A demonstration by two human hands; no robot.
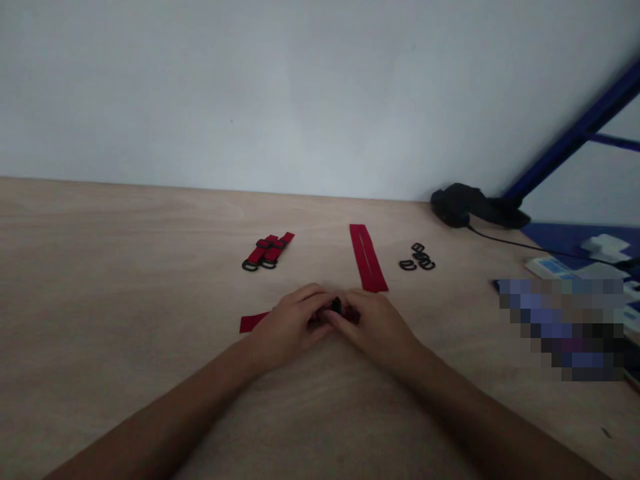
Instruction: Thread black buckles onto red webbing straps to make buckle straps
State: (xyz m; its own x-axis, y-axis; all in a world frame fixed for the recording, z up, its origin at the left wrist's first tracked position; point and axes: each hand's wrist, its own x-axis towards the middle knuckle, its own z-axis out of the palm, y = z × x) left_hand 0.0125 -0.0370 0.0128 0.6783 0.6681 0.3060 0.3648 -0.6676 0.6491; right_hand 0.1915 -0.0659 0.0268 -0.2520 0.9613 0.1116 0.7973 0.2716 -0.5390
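Note:
My left hand (290, 328) is closed on a red strap (253, 323), whose free end sticks out to the left beneath the hand. At the meeting fingertips shows a small black buckle (337, 306); its exact shape is mostly hidden. The closed fingers of my right hand (383, 327) pinch around this black piece. Just beyond the hands lie flat red straps (373, 267), side by side with a narrow gap. Further left rest red straps fitted with black hooks and sliders (270, 251). Several loose black hooks and sliders (420, 257) lie to the right.
A wooden tabletop (125, 287) runs back to a pale wall (225, 100). At the back right sits a black object with a cable (457, 205). Pale boxes or devices (550, 268) and a pixelated patch take up the right side. A blue metal frame (565, 137) stands behind.

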